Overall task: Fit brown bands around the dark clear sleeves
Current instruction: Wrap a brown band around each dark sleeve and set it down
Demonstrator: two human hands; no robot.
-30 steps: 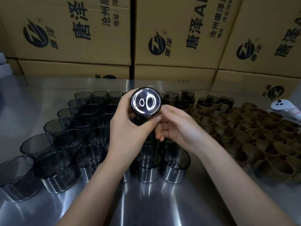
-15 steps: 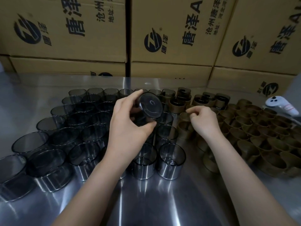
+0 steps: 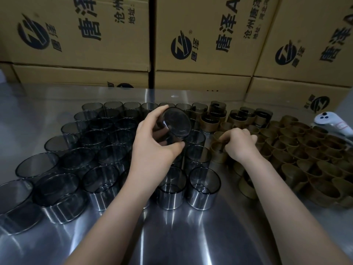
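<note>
Holding a sleeve (image 3: pixel 172 124) tilted at frame centre, left hand (image 3: pixel 152 148) is gripping its wall; right hand (image 3: pixel 238 145), just right of centre, is pinching a band (image 3: pixel 216 150). Step: band pickup. Next is probably calling for aligning band over sleeve rim.

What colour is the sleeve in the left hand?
The sleeve is dark smoky grey and see-through; head view.

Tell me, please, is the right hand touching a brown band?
Touching. The head view shows the right hand with its fingers pinching the rim of a brown band.
</note>
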